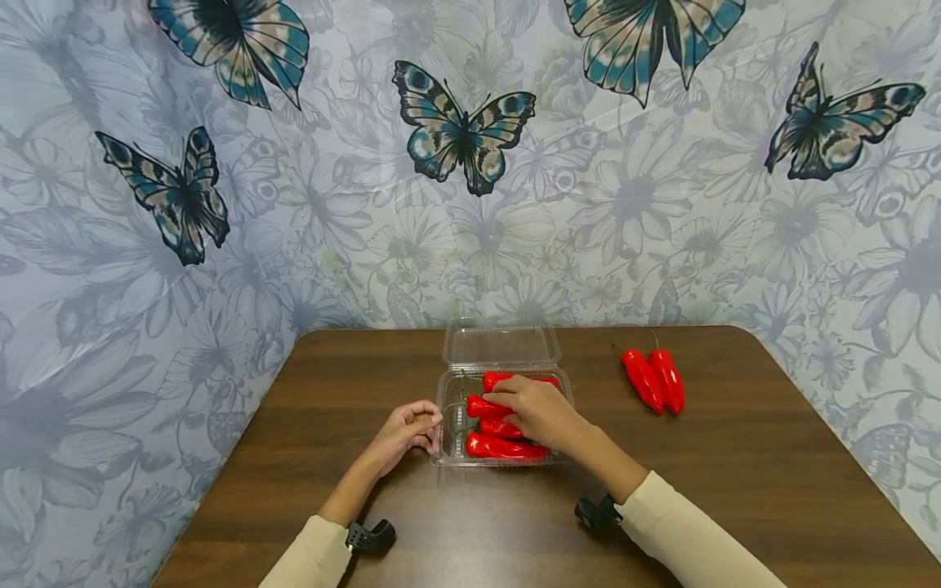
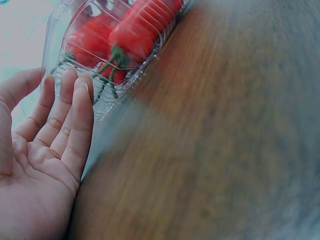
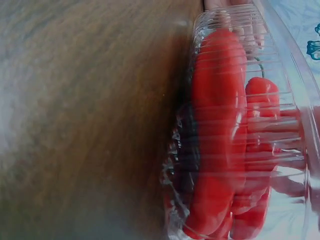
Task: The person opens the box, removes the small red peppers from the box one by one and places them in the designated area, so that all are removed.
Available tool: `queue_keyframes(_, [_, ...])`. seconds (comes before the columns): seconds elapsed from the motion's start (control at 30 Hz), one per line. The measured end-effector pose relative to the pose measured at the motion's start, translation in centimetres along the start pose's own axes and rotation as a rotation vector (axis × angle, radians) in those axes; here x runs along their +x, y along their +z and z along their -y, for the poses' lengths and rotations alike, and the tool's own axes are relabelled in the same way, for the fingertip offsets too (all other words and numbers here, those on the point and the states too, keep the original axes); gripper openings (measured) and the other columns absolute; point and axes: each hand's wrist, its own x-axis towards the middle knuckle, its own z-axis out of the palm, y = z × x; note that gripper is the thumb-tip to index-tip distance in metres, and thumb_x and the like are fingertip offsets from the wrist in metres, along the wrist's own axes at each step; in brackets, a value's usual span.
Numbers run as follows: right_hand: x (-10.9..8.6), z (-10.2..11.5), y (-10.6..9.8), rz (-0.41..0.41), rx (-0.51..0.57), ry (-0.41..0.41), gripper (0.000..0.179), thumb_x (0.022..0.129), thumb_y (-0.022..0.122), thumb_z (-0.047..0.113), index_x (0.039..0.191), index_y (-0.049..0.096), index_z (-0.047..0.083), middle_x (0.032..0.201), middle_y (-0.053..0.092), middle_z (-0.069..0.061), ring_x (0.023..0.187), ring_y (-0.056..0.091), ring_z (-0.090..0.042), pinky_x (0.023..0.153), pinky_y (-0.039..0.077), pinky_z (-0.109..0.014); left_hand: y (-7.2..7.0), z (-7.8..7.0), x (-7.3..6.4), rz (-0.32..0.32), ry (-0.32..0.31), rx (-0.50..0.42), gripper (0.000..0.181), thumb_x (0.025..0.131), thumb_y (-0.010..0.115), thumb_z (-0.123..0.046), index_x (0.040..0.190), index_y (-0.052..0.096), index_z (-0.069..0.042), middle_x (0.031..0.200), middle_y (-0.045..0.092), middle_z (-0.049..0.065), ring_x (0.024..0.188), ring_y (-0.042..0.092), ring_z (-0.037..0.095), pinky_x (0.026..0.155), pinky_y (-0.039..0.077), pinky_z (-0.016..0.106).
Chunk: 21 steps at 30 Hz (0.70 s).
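A clear plastic clamshell container stands on the table with its lid folded back. Several red chili peppers lie in it side by side, green stems to the left. My right hand reaches in from the right and grips one red chili pepper between thumb and fingers, hiding its right end. At the left rim, my left hand pinches the container's edge with thumb and fingertips. Through the ribbed wall, peppers show in the right wrist view. The left wrist view shows their stems near my left fingertips.
Two more red chili peppers lie together on the brown wooden table, right of the container. Behind the table's far edge hangs a butterfly-patterned cloth. Dark wrist cameras hang below both wrists.
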Motion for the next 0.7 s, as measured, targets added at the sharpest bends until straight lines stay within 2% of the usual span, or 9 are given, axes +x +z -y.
queue_keyframes(0.3, [0.03, 0.05, 0.30, -0.021, -0.042, -0.025, 0.041, 0.079, 0.085, 0.006, 0.119, 0.076, 0.014, 0.116, 0.072, -0.004, 0.108, 0.068, -0.020, 0.081, 0.060, -0.034, -0.02, 0.18, -0.02, 0.001, 0.004, 0.001, 0.019, 0.104, 0.054, -0.009, 0.110, 0.055, 0.010, 0.081, 0.066, 0.003, 0.065, 0.065, 0.015, 0.061, 0.058, 0.028])
queue_keyframes(0.5, [0.08, 0.04, 0.38, -0.040, -0.029, -0.023, 0.041, 0.079, 0.086, 0.007, 0.118, 0.076, 0.014, 0.115, 0.073, -0.004, 0.106, 0.069, -0.019, 0.081, 0.060, -0.034, -0.06, 0.35, 0.05, 0.006, 0.006, 0.007, 0.019, 0.104, 0.054, -0.008, 0.109, 0.055, 0.010, 0.082, 0.066, 0.004, 0.065, 0.065, 0.015, 0.061, 0.058, 0.028])
queue_keyframes(0.7, [0.20, 0.12, 0.34, -0.041, 0.006, -0.022, 0.041, 0.079, 0.086, 0.006, 0.118, 0.076, 0.013, 0.113, 0.072, -0.004, 0.097, 0.071, -0.019, 0.078, 0.060, -0.034, -0.14, 0.32, 0.07, 0.003, 0.009, 0.012, 0.023, 0.104, 0.055, -0.008, 0.110, 0.052, 0.014, 0.082, 0.065, 0.004, 0.065, 0.065, 0.015, 0.061, 0.058, 0.028])
